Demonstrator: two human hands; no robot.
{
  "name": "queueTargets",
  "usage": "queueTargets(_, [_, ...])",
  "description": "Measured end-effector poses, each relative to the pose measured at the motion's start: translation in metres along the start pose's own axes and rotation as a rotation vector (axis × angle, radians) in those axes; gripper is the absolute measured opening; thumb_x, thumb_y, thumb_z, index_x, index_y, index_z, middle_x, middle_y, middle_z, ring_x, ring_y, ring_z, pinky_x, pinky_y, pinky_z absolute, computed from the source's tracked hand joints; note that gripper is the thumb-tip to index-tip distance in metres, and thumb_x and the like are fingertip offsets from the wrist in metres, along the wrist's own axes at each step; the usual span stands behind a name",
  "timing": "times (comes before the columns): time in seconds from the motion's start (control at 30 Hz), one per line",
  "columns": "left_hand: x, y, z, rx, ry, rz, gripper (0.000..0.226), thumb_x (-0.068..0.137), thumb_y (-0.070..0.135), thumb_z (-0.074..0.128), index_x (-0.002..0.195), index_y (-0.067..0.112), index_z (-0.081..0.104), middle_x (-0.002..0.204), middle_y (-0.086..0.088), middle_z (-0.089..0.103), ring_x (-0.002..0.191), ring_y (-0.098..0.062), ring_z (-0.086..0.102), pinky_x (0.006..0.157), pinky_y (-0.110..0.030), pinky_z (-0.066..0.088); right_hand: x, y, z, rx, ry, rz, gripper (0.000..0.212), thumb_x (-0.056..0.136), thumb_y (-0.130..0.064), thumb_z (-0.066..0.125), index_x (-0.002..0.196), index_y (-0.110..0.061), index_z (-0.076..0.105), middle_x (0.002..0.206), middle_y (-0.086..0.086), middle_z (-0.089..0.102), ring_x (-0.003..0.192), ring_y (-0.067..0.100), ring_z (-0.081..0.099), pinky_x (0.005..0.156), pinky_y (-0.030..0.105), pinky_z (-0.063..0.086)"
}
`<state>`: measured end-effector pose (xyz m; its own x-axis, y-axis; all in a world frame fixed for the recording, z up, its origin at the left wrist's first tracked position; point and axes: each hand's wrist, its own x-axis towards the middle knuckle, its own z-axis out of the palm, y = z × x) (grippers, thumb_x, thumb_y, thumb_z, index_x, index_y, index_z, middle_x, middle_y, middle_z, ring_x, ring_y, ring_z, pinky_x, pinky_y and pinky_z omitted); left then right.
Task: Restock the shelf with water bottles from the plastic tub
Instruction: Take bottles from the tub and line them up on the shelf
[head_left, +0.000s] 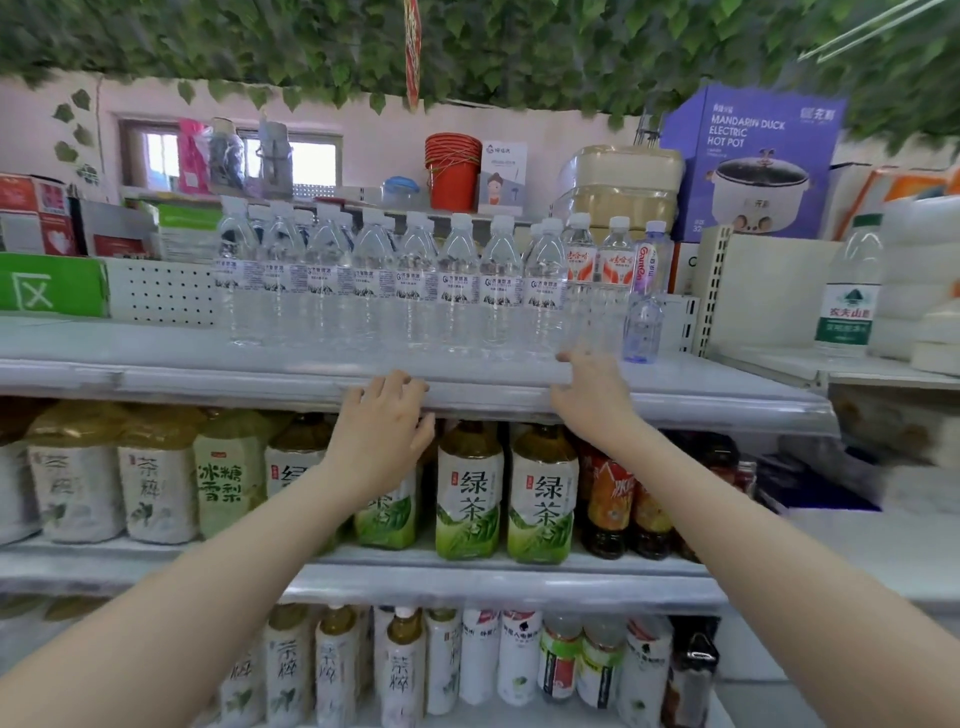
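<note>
Head view here: both hands are up at the front lip of the top shelf (156, 376), and neither one's got a bottle in it. Left hand (382, 421) is loose, fingers a bit apart and gently bent, tips resting on the shelf edge. Right hand (592, 397) reaches a touch further in, fingers laid over the lip onto the shelf top, just in front of the right end of the water bottles (410, 280). Its fingertips are kinda blurry, so can't say if they actually touch a bottle. The water bottles stand upright in a tight row, a couple deep, across the middle of that top shelf. A purple-label bottle (644, 306) stands further right on the same shelf. Green tea bottles (467, 491) fill the shelf below, behind the forearms.
</note>
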<state>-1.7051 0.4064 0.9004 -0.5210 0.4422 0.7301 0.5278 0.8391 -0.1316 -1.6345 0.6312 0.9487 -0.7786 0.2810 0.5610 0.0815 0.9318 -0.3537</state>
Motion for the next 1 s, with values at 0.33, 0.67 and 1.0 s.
queueTargets(0.33, [-0.119,-0.044,-0.005,0.012,-0.139,0.019,0.02,0.087,0.023,0.055,0.099,0.009,0.06,0.09,-0.01,0.062,0.079,-0.031,0.06,0.068,-0.04,0.044,-0.12,-0.028,0.067,-0.201,-0.087,-0.046,0.044,0.089,-0.017,0.049,0.132,-0.012,0.045,0.123,0.013,0.048,0.113,0.032,0.046,0.088,0.042,0.042])
queueTargets(0.67, [-0.258,-0.062,0.042,-0.031,-0.394,-0.01,0.032,0.087,0.025,0.042,0.106,0.006,0.059,0.09,-0.014,0.065,0.076,-0.034,0.061,0.07,-0.042,0.047,-0.245,-0.027,0.175,-0.249,-0.425,0.041,0.049,0.091,-0.017,0.049,0.139,-0.012,0.037,0.134,0.012,0.041,0.125,0.032,0.037,0.101,0.042,0.033])
queueTargets(1.0, [-0.407,-0.044,0.114,-0.181,-0.747,-0.123,0.024,0.089,0.02,0.054,0.108,0.007,0.058,0.099,-0.015,0.062,0.092,-0.035,0.059,0.077,-0.043,0.043,-0.375,0.005,0.295,-0.22,-0.725,0.112,0.041,0.088,-0.013,0.052,0.128,-0.01,0.047,0.129,0.013,0.047,0.118,0.032,0.045,0.093,0.039,0.038])
